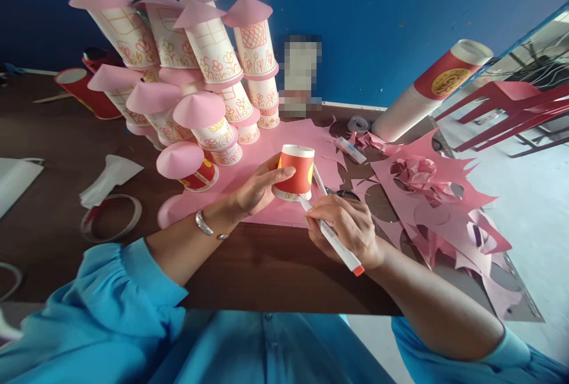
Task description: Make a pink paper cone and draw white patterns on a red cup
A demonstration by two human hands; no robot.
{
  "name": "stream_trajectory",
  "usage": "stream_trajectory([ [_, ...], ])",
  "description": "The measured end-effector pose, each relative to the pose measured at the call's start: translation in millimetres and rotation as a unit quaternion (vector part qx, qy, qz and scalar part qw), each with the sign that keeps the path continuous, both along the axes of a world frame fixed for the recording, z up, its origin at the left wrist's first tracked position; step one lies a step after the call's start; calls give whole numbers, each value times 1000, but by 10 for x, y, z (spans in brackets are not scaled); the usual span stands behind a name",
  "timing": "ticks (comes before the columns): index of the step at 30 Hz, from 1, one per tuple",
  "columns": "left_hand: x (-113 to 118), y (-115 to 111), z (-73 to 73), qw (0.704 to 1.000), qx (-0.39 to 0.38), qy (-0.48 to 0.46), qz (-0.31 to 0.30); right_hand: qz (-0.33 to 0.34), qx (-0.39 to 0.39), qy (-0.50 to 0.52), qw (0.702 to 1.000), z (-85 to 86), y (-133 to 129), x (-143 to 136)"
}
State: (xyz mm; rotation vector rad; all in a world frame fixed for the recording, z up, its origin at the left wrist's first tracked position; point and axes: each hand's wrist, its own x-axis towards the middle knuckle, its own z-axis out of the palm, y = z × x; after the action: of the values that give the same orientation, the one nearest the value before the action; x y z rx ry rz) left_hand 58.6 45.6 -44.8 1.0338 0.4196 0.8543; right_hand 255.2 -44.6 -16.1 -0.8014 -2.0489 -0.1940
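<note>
My left hand (pixel 260 188) is closed round a red paper cup (pixel 299 172) with a white band at its top and bottom and yellow marks on its sides. In my right hand (pixel 349 224) is a white marker (pixel 335 243) with an orange end, gripped like a pen. Its tip meets the cup's lower white band, where small marks show. Under both hands lies pink paper (pixel 267 209). To the left, a cup with a pink cone (pixel 180 160) stands close to my left hand. Behind it rise several white cup towers (pixel 213 52) with drawn flowers and pink cone tops.
Pink cut paper scraps (pixel 427 200) spread over the right side. A tall leaning stack of cups (pixel 409 108) stands by the blue wall. A glue tube (pixel 351 150) and a tape roll (pixel 358 124) lie before it. Another tape roll (pixel 137 218) lies left, with red stools (pixel 511 102) beyond the table.
</note>
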Motion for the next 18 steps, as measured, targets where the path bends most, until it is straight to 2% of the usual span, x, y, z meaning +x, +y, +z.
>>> stream_trajectory([
  [12,1,11,-9,1000,18,-12,-10,0,-3,-6,1000,6,-16,8],
  [18,7,8,-20,1000,13,-7,4,0,-5,-10,1000,7,-33,-13],
])
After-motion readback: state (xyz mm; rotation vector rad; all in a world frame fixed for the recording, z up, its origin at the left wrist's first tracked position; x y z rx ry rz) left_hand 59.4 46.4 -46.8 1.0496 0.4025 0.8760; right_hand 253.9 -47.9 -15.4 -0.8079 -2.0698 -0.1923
